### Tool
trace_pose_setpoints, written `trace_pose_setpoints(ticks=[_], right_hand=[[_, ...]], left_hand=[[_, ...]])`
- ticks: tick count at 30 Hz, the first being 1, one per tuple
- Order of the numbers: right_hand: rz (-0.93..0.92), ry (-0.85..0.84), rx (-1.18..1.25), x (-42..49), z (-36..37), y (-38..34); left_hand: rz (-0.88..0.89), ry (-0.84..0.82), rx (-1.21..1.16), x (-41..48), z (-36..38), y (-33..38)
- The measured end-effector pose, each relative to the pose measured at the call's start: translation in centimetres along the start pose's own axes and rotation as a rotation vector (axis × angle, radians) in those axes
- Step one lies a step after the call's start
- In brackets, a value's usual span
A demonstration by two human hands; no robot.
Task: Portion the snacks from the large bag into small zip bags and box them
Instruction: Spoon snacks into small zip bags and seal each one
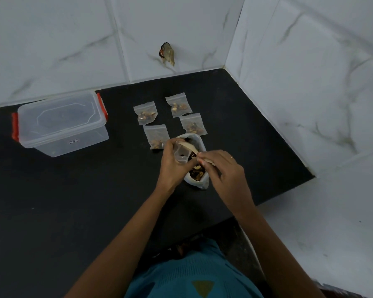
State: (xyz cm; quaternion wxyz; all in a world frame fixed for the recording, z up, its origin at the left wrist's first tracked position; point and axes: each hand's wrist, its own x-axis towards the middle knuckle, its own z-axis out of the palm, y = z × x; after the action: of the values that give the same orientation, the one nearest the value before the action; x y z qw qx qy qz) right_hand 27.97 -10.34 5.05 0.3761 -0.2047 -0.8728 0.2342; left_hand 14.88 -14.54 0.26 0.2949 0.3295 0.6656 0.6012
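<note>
Above the teal shirt (194, 274), the left hand (172, 165) is gripping a small zip bag (180, 155) open over the large bag (200, 184). The right hand (224, 171) is pinching a pale scoop (187, 146). Risk: a sagging bag mouth spilling snacks onto the counter (95, 190).

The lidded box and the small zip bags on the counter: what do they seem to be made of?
The lidded box looks like rigid translucent plastic, slightly frosted: the dark counter shows through it. The small zip bags look like thin clear plastic film: the snacks show through and the surfaces crinkle.
</note>
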Motion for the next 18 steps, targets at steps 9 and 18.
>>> trace_pose_setpoints(ticks=[9,18], right_hand=[[0.621,0.229,0.429,0.8,-1.3,-0.1],[0.564,0.237,0.161,-0.2,-0.2,2.6]], left_hand=[[-0.003,-0.027,0.041,0.1,0.0,-0.9],[-0.122,0.007,0.087,-0.5,-1.2,-1.8]])
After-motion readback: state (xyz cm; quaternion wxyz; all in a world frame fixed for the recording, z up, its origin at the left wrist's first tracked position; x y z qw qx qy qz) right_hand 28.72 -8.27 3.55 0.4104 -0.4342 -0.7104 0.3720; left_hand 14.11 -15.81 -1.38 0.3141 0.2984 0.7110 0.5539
